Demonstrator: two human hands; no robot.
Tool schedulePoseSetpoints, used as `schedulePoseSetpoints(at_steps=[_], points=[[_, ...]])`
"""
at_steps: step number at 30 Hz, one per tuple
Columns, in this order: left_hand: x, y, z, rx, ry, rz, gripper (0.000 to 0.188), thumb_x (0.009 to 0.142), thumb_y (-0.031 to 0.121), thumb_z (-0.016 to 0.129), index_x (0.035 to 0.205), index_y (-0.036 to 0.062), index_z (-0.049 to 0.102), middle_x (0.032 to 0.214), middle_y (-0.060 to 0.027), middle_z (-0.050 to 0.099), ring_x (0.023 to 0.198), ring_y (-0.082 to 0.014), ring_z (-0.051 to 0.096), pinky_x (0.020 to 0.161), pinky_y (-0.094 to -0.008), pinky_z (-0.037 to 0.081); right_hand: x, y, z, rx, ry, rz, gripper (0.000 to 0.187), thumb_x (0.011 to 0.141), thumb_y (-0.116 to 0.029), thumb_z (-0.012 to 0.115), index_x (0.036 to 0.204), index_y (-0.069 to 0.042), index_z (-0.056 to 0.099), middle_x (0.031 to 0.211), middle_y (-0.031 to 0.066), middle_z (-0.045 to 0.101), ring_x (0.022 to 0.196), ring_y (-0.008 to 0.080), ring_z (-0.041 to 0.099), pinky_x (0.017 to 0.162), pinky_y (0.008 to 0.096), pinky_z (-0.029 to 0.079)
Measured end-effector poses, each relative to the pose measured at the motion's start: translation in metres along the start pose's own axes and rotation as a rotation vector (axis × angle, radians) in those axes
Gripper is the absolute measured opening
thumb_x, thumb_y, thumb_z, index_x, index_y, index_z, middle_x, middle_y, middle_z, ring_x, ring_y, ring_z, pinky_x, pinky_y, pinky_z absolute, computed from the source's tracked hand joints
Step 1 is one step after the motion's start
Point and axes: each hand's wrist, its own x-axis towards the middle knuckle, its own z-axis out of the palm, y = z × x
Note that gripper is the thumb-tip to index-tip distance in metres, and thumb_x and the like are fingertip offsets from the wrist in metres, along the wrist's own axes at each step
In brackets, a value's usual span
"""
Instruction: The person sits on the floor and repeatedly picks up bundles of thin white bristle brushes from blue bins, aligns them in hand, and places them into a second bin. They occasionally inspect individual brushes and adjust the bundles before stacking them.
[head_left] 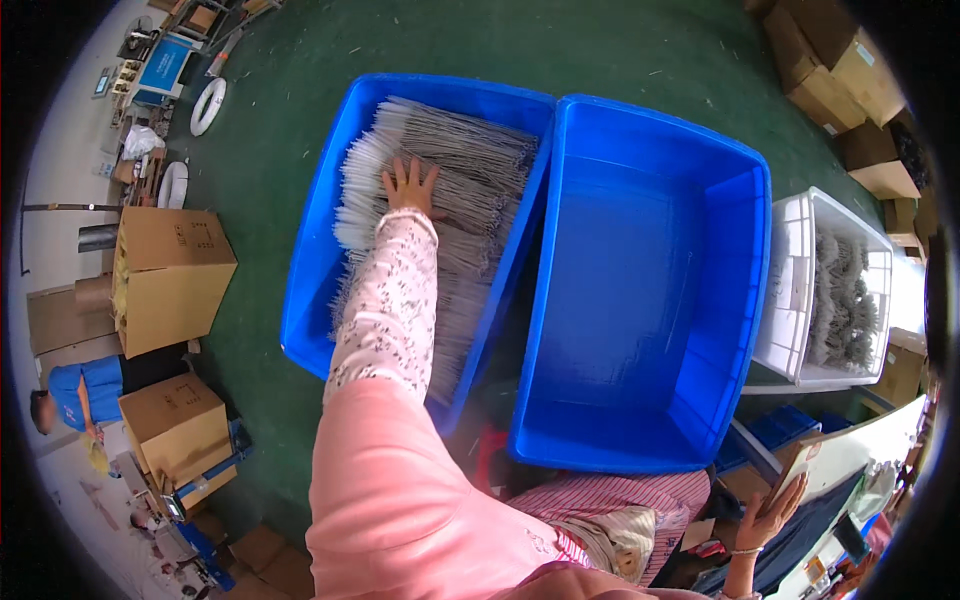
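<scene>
My left hand (410, 187) lies with its fingers spread on a thick layer of thin wire-stemmed brushes (470, 165). Their pale bristle ends face left and their grey stems face right. They fill much of the left blue tub (318, 240), in rows from its far end toward me. My left arm covers part of the nearer rows. At lower right, my right hand (770, 515) has its fingers stretched out beside the edge of a tan board (797, 470); whether it touches the board I cannot tell. A second blue tub (630, 290) stands to the right with nothing in it.
A white crate (790, 290) with grey bristly pieces stands beyond the right tub. Cardboard boxes (180, 265) line the left, and more cartons (835, 70) stand at far right. A person in a blue shirt (85, 395) is at far left. White coils (208, 106) lie on the green floor.
</scene>
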Motion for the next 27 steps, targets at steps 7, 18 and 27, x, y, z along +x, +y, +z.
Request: schedulePoseSetpoints(at_steps=[7,18,27], points=[[0.026,-0.011,0.010,-0.001,0.031,0.051,0.107,0.064,0.056,0.075,0.146,0.0330,0.010,0.152,-0.0105,0.009,0.139,-0.0414,0.001,0.109,-0.0569,0.005,-0.005,-0.002,0.003,-0.011,-0.001,0.033,0.074,0.088,-0.043,0.052,0.142,0.000,0.026,0.144,0.0242,0.027,0.133,0.0418,0.027,0.107,0.0485,0.022],[0.059,0.068,-0.087,0.070,0.333,0.320,0.078,0.070,0.042,0.072,0.135,0.0175,0.036,0.139,-0.0141,0.032,0.127,-0.0346,0.028,0.104,-0.0470,0.024,0.015,0.012,-0.002,0.215,0.046,0.085,0.078,0.073,-0.040,0.070,0.132,0.003,0.041,0.141,0.0248,0.030,0.132,0.0410,0.026,0.109,0.0495,0.020],[0.016,0.179,-0.163,-0.677,0.876,-0.020,0.067,0.072,0.028,0.072,0.129,0.0056,0.043,0.128,-0.0165,0.046,0.114,-0.0303,0.044,0.097,-0.0404,0.036,0.001,0.008,0.013,0.249,0.034,0.168,0.088,0.072,-0.046,0.067,0.139,-0.001,0.033,0.147,0.0162,0.026,0.138,0.0364,0.017,0.112,0.0503,0.012]])
